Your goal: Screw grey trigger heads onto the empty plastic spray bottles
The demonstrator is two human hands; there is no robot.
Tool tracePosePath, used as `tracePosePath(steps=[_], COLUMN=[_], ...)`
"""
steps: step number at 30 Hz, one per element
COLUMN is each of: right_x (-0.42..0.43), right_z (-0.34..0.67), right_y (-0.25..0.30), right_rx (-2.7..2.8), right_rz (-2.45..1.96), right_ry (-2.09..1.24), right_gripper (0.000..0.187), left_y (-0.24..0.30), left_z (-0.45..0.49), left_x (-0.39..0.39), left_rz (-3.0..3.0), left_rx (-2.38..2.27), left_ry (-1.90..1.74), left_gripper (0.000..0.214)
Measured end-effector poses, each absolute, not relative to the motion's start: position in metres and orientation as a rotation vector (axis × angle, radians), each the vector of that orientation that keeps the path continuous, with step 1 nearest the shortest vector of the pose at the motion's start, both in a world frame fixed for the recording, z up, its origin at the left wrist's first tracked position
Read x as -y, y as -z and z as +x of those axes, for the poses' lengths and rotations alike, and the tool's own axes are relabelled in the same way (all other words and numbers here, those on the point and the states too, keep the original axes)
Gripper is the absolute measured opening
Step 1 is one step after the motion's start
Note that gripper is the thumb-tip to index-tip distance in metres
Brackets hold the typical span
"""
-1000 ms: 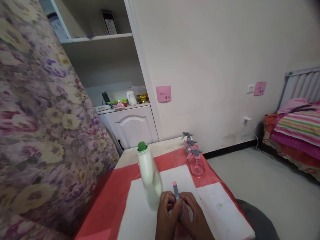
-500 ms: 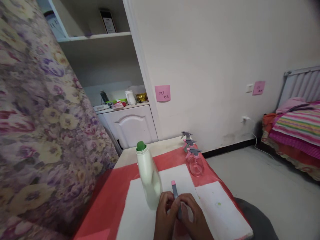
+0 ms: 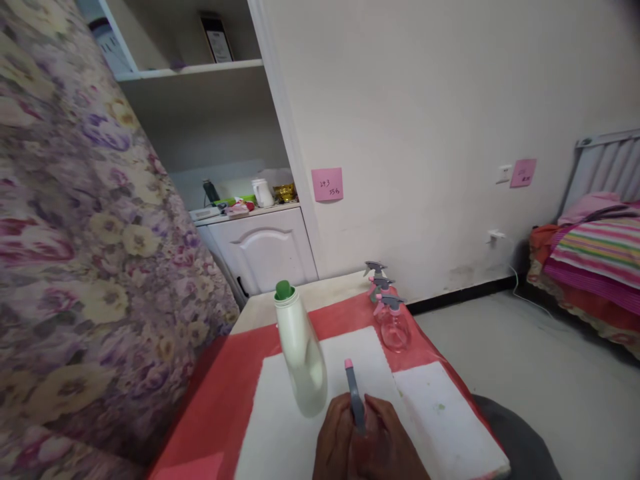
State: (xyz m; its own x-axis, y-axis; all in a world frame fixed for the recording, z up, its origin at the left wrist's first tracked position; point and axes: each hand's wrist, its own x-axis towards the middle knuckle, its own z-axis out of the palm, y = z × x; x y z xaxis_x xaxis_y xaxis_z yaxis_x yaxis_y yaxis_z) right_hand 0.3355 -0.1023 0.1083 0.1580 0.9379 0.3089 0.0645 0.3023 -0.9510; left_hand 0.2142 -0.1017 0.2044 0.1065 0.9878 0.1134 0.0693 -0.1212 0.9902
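Between my two hands is a small spray bottle with a grey trigger head (image 3: 355, 398) and a pink nozzle tip pointing away from me. My left hand (image 3: 333, 433) is closed around its left side, and my right hand (image 3: 393, 443) is closed around its right side. Most of the bottle's clear body is hidden behind my fingers. Just beyond my left hand stands a tall pale green jug (image 3: 303, 357), upright and uncapped, with a green spout at its mouth.
Several more spray bottles (image 3: 396, 332) line the table's right edge. White sheets (image 3: 450, 413) lie over the red tablecloth (image 3: 215, 387). A floral curtain (image 3: 100, 267) hangs at left beside a shelf cabinet (image 3: 265, 257); a bed (image 3: 600, 247) stands at right.
My fingers have shifted from the top of the spray head down around its sides, leaving more of the grey head exposed. The jug stands where it was; the view has moved slightly.
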Motion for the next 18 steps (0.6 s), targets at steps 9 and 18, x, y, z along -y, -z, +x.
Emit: tracePosePath(steps=[9, 18], right_x=[0.103, 0.105], right_z=[0.327, 0.338], right_y=[-0.074, -0.091], right_rx=[1.216, 1.258], right_rz=[-1.1, -0.958], right_ry=[-0.818, -1.034], right_gripper=[0.063, 0.061], left_y=[-0.136, -0.126], left_z=[0.191, 0.172], left_x=[0.093, 0.094], left_rz=[1.302, 1.416], left_rx=[-1.052, -0.967], left_ry=[-1.052, -0.894], left_gripper=[0.061, 0.089])
